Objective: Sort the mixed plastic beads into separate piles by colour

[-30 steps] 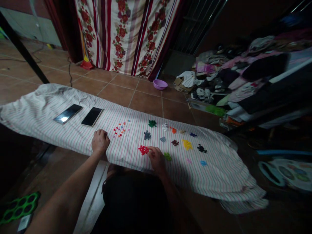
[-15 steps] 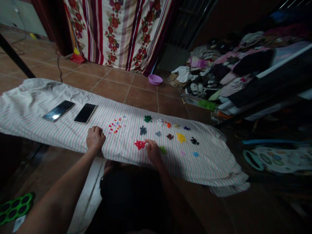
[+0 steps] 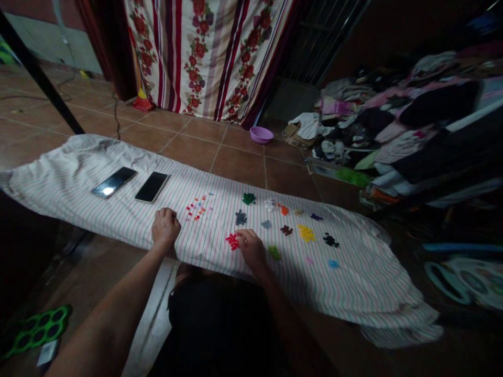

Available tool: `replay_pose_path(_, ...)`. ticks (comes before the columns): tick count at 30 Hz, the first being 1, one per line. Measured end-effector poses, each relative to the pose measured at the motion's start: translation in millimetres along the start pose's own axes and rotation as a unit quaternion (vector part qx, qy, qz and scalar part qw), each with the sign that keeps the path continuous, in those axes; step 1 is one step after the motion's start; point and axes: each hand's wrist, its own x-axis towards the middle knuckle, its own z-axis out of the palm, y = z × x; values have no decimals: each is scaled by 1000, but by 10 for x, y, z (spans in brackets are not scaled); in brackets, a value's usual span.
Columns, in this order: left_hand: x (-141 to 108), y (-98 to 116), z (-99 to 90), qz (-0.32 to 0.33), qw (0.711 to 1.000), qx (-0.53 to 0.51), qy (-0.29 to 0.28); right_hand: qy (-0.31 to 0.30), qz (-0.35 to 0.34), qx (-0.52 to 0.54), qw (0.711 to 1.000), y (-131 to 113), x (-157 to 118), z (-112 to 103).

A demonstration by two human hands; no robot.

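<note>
My left hand (image 3: 165, 228) rests as a loose fist near the front edge of the striped cloth (image 3: 212, 241); whatever its fingers may hold is hidden. A loose scatter of small red, orange, pink and blue pieces (image 3: 199, 207) lies just right of it. My right hand (image 3: 252, 247) reaches in over the right side of a pile of small red pieces (image 3: 232, 241). Its thumb and fingers are pinched together at the pile, and the tips are too small to show what is between them. Close by are a dark grey pile (image 3: 240, 217) and a lime green pile (image 3: 274, 253).
Two phones (image 3: 152, 187) lie on the left of the cloth. Further piles, including dark green (image 3: 249, 198), yellow (image 3: 306, 233), black (image 3: 330, 240) and blue (image 3: 334, 264), spread to the right. A purple basin (image 3: 261, 135) and heaped clothes (image 3: 377, 115) are beyond.
My right hand has moved up and left over the red pile, covering part of it. My left hand stays in its place on the cloth. The whole view has shifted slightly.
</note>
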Motion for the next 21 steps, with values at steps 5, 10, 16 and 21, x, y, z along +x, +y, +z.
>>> replay_pose_path(5, -3, 25, -18, -6, 1000, -3, 5, -69, -63, 19, 995, -371, 466, 312)
replay_pose_path(10, -1, 42, -38, -12, 1000, -11, -4, -126, -137, -14, 982, -784, 966, 703)
replay_pose_path(16, -3, 30, -22, -5, 1000, -12, 3, -183, -131, -121, 967, -1060, 1161, 1042)
replay_pose_path(21, -11, -10, 19, -2, 1000, -18, 3, -138, -119, -43, 982, -1001, 1160, 908)
